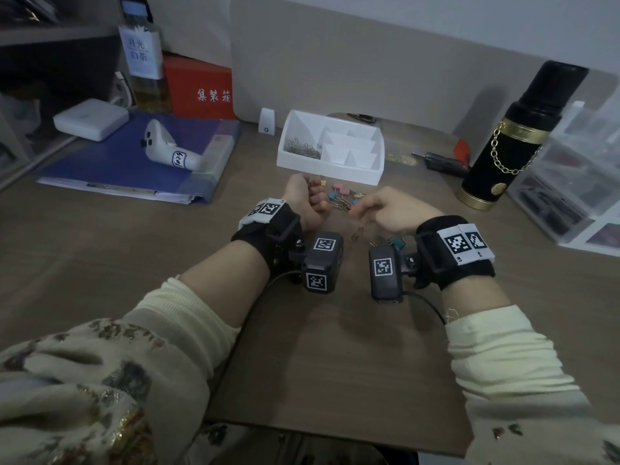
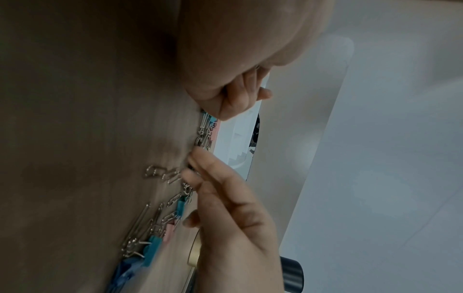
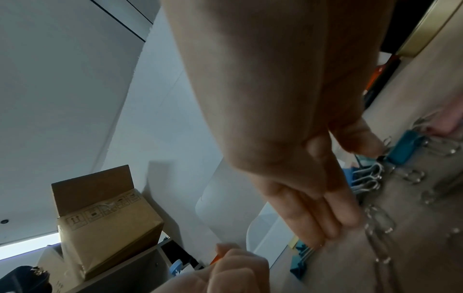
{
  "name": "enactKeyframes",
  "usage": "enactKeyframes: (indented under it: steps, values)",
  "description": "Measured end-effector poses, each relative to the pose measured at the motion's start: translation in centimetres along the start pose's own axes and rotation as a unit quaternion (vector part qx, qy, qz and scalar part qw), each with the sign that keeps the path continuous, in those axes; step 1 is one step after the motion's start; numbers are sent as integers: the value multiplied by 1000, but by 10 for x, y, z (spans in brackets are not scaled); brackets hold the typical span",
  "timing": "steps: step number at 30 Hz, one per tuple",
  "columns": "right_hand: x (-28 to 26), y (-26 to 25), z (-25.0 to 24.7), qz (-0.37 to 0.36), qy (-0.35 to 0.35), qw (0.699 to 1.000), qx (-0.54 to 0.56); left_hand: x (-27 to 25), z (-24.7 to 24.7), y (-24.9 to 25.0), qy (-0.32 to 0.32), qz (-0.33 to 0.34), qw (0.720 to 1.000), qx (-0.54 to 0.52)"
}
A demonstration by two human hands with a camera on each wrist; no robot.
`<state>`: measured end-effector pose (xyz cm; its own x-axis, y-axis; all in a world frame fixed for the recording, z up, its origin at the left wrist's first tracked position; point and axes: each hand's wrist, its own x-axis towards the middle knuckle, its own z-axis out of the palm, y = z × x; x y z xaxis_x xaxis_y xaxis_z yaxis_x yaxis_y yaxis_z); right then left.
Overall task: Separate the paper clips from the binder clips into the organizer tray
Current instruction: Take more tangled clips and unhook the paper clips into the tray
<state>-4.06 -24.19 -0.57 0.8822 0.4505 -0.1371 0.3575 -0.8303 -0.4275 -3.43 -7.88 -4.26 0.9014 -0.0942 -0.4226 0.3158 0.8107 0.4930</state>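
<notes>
A white organizer tray point(image 1: 335, 169) stands at the back of the desk, with paper clips point(image 1: 302, 150) in its left compartment. Just in front lies a mixed pile of coloured binder clips point(image 1: 342, 193) point(image 3: 406, 146) and loose paper clips point(image 2: 162, 174) point(image 3: 378, 218). My right hand point(image 1: 357, 211) point(image 3: 345, 188) reaches into the pile with straight fingers, their tips pressing on paper clips on the desk. My left hand point(image 1: 315, 196) point(image 2: 235, 99) rests on its edge left of the pile, fingers curled into the palm, a glint of wire among them. More binder clips point(image 1: 397, 242) lie under my right wrist.
A black and gold flask point(image 1: 510, 139) stands at the right, beside clear plastic drawers point(image 1: 577, 182). A black tool point(image 1: 443, 161) lies behind the pile. At the left a white controller point(image 1: 167, 146) sits on a blue folder point(image 1: 100, 169). Bare desk lies in front of my wrists.
</notes>
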Motion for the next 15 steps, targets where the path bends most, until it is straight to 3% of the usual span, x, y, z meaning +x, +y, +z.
enactKeyframes:
  steps: [3, 10, 15]
  values:
    - [-4, 2, -3, 0, 47, 999, 7, -2, 0, -1, 2, 0, 1000, -1]
    - [-11, 7, -4, 66, -37, 997, -5, -3, 2, -4, 5, -3, 1000, 7]
    - [-13, 8, 3, 52, -53, 997, 17, -5, 4, -6, 0, -5, 1000, 15]
